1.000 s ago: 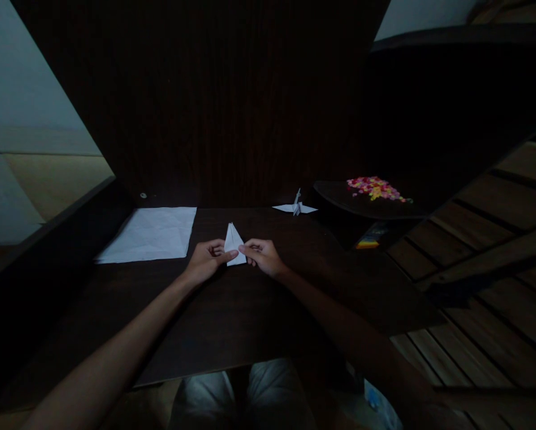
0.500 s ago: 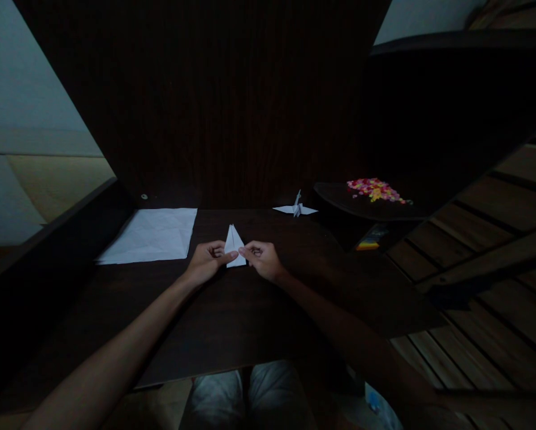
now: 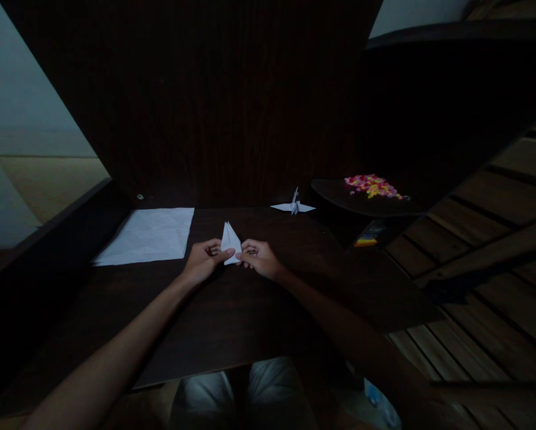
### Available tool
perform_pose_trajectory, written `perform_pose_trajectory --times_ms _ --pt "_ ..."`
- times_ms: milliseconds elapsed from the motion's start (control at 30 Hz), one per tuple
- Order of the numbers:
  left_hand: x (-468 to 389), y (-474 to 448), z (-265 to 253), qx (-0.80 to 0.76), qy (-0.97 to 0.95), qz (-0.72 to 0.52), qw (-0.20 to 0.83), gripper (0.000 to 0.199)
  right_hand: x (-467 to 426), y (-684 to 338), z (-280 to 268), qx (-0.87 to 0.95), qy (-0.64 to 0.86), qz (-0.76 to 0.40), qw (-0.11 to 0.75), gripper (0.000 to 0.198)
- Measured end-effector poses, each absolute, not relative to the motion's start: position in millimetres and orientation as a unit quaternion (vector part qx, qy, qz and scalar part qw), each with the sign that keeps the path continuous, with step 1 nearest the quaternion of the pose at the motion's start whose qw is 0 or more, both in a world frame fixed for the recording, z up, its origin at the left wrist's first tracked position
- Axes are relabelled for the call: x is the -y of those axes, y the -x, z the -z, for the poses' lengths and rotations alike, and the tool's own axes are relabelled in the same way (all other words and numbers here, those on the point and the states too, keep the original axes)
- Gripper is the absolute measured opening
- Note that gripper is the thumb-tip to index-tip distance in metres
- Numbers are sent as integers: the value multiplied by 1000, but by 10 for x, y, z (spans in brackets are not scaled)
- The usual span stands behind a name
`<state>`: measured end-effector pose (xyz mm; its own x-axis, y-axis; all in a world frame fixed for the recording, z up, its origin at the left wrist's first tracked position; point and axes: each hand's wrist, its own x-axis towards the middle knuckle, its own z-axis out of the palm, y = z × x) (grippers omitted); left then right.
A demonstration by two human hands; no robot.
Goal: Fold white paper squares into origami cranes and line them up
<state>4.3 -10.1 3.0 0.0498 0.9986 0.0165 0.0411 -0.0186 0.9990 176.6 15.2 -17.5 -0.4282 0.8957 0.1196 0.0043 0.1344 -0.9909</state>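
White folded paper (image 3: 230, 240) sits mid-desk (image 3: 232, 322), pinched at its base from both sides: left hand (image 3: 204, 261) and right hand (image 3: 259, 258) each close fingertips on it. Nearby: flat sheet (image 3: 146, 235), crane (image 3: 293, 206).

A dim home study nook: dark wooden desk (image 3: 232, 322) with high back panel (image 3: 214, 107), slatted wood floor (image 3: 487, 310).

I note dim light, a dark wood back panel (image 3: 214, 101), dark counter (image 3: 232, 322), slatted plank floor (image 3: 487, 310) right.
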Motion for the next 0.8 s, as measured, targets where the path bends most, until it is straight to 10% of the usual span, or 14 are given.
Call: perform_pose_trajectory --times_ms 800 --pt "103 -60 -45 -473 -556 -465 501 35 -176 -1770 187 653 353 -510 436 35"
